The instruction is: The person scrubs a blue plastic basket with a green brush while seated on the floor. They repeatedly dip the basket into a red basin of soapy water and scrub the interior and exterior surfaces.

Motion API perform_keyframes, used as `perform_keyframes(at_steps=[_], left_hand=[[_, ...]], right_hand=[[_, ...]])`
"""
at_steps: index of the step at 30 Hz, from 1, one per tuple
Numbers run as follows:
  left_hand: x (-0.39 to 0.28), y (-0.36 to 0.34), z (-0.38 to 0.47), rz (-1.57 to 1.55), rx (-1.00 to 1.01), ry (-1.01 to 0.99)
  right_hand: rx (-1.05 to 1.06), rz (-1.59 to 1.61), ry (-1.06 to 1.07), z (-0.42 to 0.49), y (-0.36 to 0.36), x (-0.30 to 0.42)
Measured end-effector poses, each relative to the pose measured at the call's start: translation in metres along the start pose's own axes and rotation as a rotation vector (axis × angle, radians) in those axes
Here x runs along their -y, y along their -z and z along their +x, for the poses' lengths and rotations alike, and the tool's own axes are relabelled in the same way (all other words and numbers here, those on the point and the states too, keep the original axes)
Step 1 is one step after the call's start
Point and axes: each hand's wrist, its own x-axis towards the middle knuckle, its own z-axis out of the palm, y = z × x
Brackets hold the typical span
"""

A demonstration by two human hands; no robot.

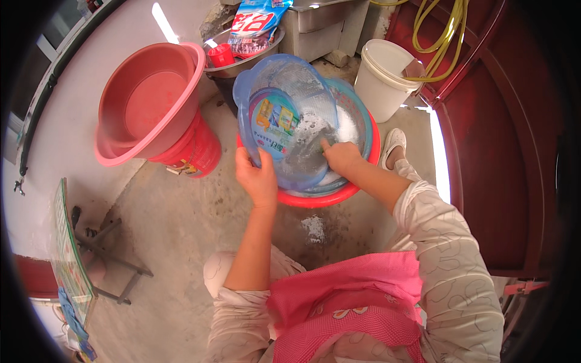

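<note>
My left hand (257,177) grips the near left rim of a translucent blue plastic basin (243,109), its thumb on the inside. The basin is tilted, with soap suds and a printed label on its bottom. Inside it, near the right side, my right hand (340,155) presses something against the wall; a bit of green shows at the fingertips, too small to name. Beneath is a teal basin (366,122) with white foam and liquid, standing within a larger red basin (317,200).
Stacked pink basins (197,86) rest on a red bucket (199,145) at left. Behind stand a metal bowl (272,47) with a detergent bag (256,22) and red cup (221,55), and a white lidded bucket (379,90). A yellow hose (420,36) hangs at right; a folding table (72,245) leans left.
</note>
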Motion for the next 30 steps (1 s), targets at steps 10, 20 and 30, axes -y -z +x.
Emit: perform_keyframes(at_steps=[10,20,30], left_hand=[[0.007,0.003,-0.055,-0.125,0.037,0.157],[-0.016,-0.006,0.003,0.094,-0.011,-0.142],[-0.008,-0.005,0.003,0.009,-0.065,-0.011]], right_hand=[[0.096,0.237,0.042,0.004,-0.003,0.034],[0.079,0.268,0.077,0.013,0.002,0.039],[0.151,0.312,0.112,-0.008,0.029,0.072]])
